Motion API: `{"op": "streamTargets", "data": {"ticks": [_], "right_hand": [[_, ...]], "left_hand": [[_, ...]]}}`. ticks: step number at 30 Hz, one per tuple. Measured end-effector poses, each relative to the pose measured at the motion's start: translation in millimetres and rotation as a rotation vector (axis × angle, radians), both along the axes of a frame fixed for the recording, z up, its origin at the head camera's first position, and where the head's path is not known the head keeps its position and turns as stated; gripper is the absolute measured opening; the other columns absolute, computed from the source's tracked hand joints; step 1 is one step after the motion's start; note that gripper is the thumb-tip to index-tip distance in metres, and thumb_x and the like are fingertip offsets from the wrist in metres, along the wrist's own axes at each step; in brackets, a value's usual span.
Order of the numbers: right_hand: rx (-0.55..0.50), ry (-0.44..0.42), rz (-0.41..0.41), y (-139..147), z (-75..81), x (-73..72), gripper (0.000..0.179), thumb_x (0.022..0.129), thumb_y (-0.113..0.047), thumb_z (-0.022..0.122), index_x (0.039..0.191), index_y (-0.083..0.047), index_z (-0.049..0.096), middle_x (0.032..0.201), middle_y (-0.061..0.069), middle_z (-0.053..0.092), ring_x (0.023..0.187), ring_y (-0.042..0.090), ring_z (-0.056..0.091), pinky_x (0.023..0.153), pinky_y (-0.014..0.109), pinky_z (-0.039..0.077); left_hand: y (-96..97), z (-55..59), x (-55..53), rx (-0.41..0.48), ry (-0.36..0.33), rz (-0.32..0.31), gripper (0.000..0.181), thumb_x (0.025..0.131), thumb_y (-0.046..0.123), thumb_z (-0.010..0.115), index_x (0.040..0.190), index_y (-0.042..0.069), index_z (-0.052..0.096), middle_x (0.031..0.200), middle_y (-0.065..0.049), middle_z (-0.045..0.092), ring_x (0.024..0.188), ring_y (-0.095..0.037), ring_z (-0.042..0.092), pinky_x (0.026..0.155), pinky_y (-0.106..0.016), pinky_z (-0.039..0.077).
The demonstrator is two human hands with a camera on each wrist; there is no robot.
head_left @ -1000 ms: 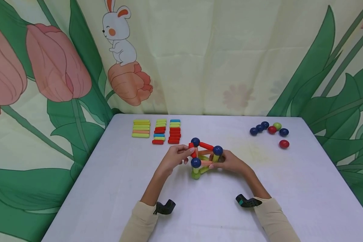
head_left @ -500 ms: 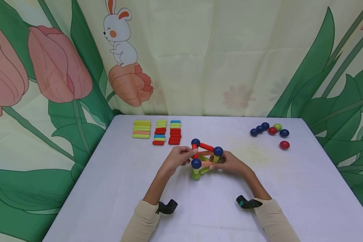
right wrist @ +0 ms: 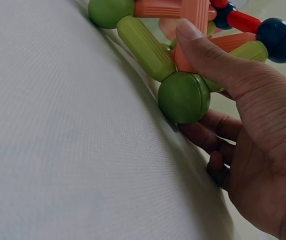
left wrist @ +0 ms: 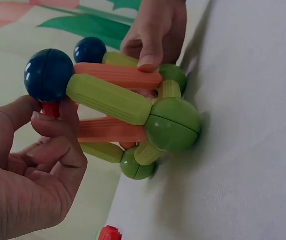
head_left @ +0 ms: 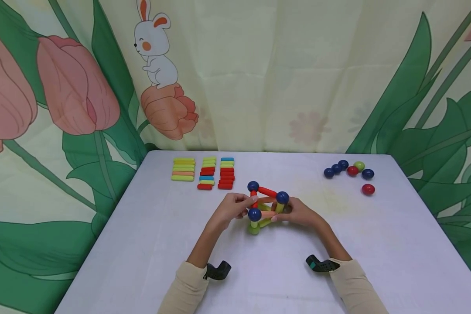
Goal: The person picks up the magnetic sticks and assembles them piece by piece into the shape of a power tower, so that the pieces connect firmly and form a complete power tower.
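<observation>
A frame of ball-and-rod construction toys stands on the table between the hands, with green balls (left wrist: 173, 125) at its base and blue balls (head_left: 254, 214) on top. Yellow-green rods (left wrist: 110, 99) and orange rods (right wrist: 195, 15) join the two levels. My left hand (head_left: 228, 210) pinches a red rod (head_left: 253, 193) lying between the two left blue balls; most of it is hidden behind the fingers in the left wrist view. On the other side my right hand (head_left: 300, 212) grips the frame, thumb on an orange rod and fingers behind a lower green ball (right wrist: 183, 97).
Three columns of loose rods (head_left: 183, 167) in yellow-green, red, blue and orange lie at the back left of the white table (head_left: 141, 244). Several loose balls (head_left: 352, 171), blue, red and green, sit at the back right. A printed curtain (head_left: 251, 87) hangs behind.
The red rod in my left hand has swung from a slant into line between the two left blue balls. My left hand has shifted slightly right; my right hand keeps its hold.
</observation>
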State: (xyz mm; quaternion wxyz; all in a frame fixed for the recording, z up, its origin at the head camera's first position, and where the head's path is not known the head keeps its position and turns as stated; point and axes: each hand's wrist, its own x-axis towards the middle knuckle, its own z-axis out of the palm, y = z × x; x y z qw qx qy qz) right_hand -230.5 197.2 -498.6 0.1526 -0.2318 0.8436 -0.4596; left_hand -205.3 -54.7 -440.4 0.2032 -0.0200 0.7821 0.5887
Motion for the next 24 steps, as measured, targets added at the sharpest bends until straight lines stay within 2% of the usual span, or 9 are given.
{"op": "streamTargets", "data": {"ticks": [7,11,14,16,18,22,24], "right_hand": [[-0.002,0.026,-0.003,1,-4.8,-1.6,0.037,0.080,-0.033,0.080,0.108,-0.014,0.064,0.099,0.001,0.066,0.097,0.021,0.055,0.087,0.037,0.044],[-0.021,0.062,-0.018,-1,-4.8,-0.1,0.034,0.080,-0.034,0.080,0.103,-0.015,0.065,0.092,-0.001,0.065,0.087,0.020,0.056,0.076,0.032,0.047],[-0.025,0.097,-0.028,-4,-4.5,0.5,0.036,0.081,-0.036,0.080,0.108,-0.016,0.066,0.087,-0.002,0.065,0.079,0.018,0.057,0.066,0.028,0.047],[-0.014,0.125,-0.036,-6,-4.6,0.4,0.039,0.081,-0.038,0.079,0.110,-0.017,0.066,0.085,-0.003,0.065,0.074,0.017,0.056,0.062,0.026,0.046],[0.009,0.150,-0.053,-8,-5.1,0.2,0.039,0.081,-0.040,0.079,0.110,-0.018,0.066,0.083,-0.004,0.065,0.071,0.015,0.055,0.058,0.025,0.045],[0.049,0.169,-0.089,-9,-5.5,0.4,0.032,0.079,-0.043,0.079,0.097,-0.020,0.067,0.080,-0.004,0.062,0.069,0.015,0.054,0.057,0.025,0.044],[0.054,0.172,-0.101,-8,-5.1,0.9,0.030,0.079,-0.044,0.080,0.094,-0.021,0.067,0.078,-0.004,0.062,0.069,0.016,0.054,0.056,0.026,0.044]], "left_hand": [[2.3,-5.3,-2.1,0.011,0.035,0.041,0.034,0.091,0.041,0.067,0.103,0.010,0.072,0.077,-0.003,0.060,0.071,-0.016,0.052,0.059,-0.022,0.044],[2.9,-7.0,-6.7,0.036,0.064,0.084,0.035,0.093,0.041,0.065,0.112,0.011,0.071,0.085,-0.003,0.064,0.077,-0.016,0.054,0.063,-0.023,0.045],[-0.9,-7.2,-11.3,0.069,0.077,0.124,0.034,0.095,0.038,0.061,0.117,0.014,0.069,0.095,-0.005,0.068,0.081,-0.018,0.057,0.066,-0.025,0.046],[-6.5,-8.2,-14.9,0.066,0.112,0.159,0.030,0.097,0.035,0.060,0.117,0.015,0.069,0.099,-0.006,0.071,0.083,-0.019,0.060,0.068,-0.026,0.048],[-14.2,-10.6,-19.7,-0.001,0.186,0.195,0.025,0.098,0.031,0.060,0.114,0.014,0.069,0.100,-0.006,0.071,0.085,-0.021,0.062,0.070,-0.025,0.050],[-32.1,-21.3,-31.4,-0.244,0.350,0.282,0.017,0.094,0.019,0.066,0.109,0.012,0.069,0.100,-0.007,0.069,0.092,-0.022,0.062,0.076,-0.028,0.056],[-40.2,-27.7,-37.4,-0.345,0.394,0.304,0.019,0.090,0.014,0.070,0.109,0.011,0.069,0.104,-0.009,0.065,0.096,-0.023,0.060,0.077,-0.032,0.057]]}}
